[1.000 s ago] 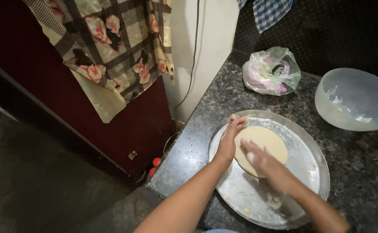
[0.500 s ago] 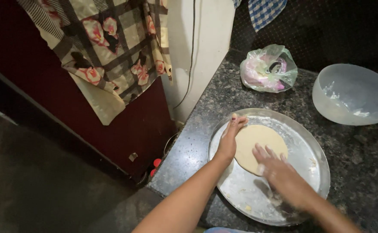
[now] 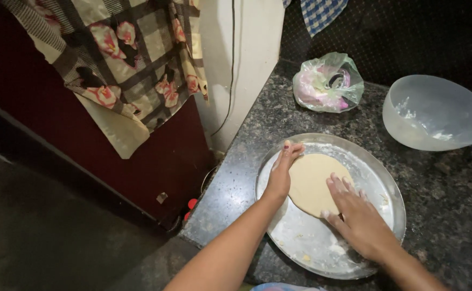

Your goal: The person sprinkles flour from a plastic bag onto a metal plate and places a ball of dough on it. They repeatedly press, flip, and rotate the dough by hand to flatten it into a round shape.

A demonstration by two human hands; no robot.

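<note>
A flat pale disc of dough (image 3: 314, 180) lies in a round, flour-dusted steel plate (image 3: 379, 178) on the dark granite counter. My left hand (image 3: 280, 175) rests on the plate's left part, fingers straight and touching the dough's left edge. My right hand (image 3: 357, 215) lies palm down with spread fingers, pressing on the dough's near right edge. Neither hand grips anything.
A translucent plastic bowl (image 3: 435, 113) with flour traces stands at the far right. A knotted plastic bag (image 3: 327, 82) sits behind the plate. A flowered checked cloth (image 3: 123, 64) hangs at the left; the counter edge (image 3: 220, 188) drops to the floor there.
My right hand has slid back from the dough's middle to its near right edge. My left hand has stayed at the dough's left edge.
</note>
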